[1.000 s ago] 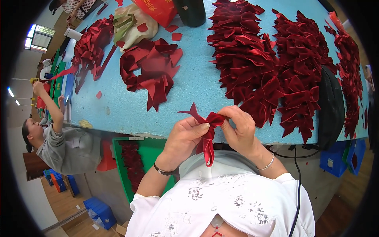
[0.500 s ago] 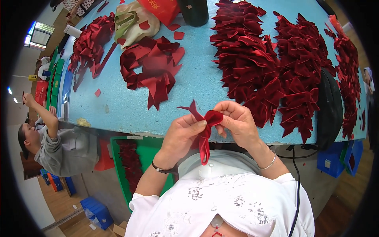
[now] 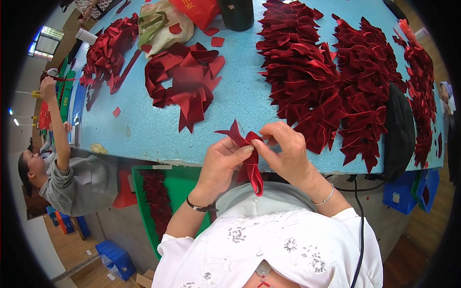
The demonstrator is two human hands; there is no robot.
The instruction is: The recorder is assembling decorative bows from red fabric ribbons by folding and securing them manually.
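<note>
Between my two hands, just off the table's near edge, is a dark red velvet ribbon bow (image 3: 253, 169). My left hand (image 3: 222, 161) is closed, pinching the bow near its middle between thumb and fingers. One pointed tail sticks up past those fingers and a loop hangs below them. My right hand (image 3: 286, 146) has its thumb and forefinger pressed on the bow's upper right part, the other fingers curled. Ahead of my hands lies a loose heap of cut red ribbon (image 3: 185, 79). To the right, finished-looking red bows (image 3: 297, 72) are stacked in a thick row.
More bow rows (image 3: 367, 86) cover the right side of the blue table (image 3: 144, 139). A black bag (image 3: 399, 127) lies among them. A dark cylinder (image 3: 236, 14) and cloth bag (image 3: 165, 26) stand farther back. Below the edge is a green crate (image 3: 144, 197). A co-worker (image 3: 72, 177) sits at left.
My right thumb and fingers have moved left onto the bow, folding down its upper loop. The hanging loop has swung slightly right. The co-worker has raised an arm, with red ribbon by the hand.
</note>
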